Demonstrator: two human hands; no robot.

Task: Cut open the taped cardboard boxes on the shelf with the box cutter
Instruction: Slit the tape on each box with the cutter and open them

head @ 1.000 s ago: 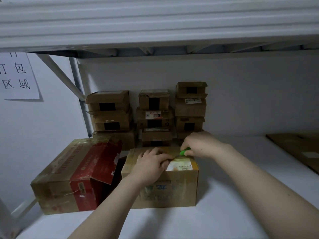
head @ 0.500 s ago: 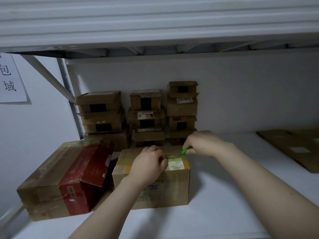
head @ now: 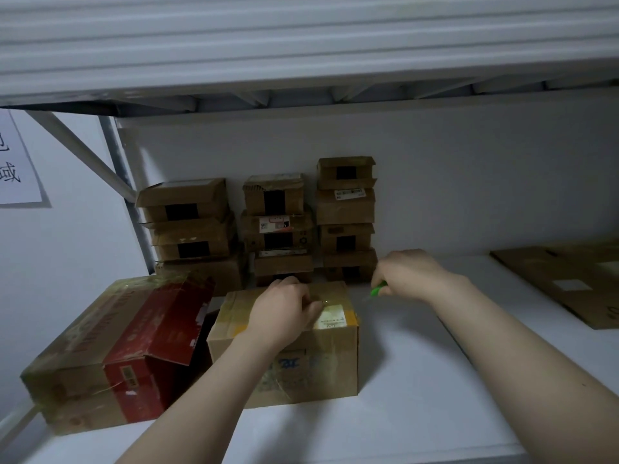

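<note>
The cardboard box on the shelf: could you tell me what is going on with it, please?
A person is working on the taped cardboard box on the white shelf. The left hand rests on its top, fingers curled at the tape; whether it pinches the tape is unclear. The right hand grips the green box cutter just off the box's right edge, clear of the cardboard. The top flaps look closed.

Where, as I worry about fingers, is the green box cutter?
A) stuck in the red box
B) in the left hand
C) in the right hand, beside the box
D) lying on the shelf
C: the right hand grips the green box cutter just right of the taped box, whose top the left hand rests on.
</note>
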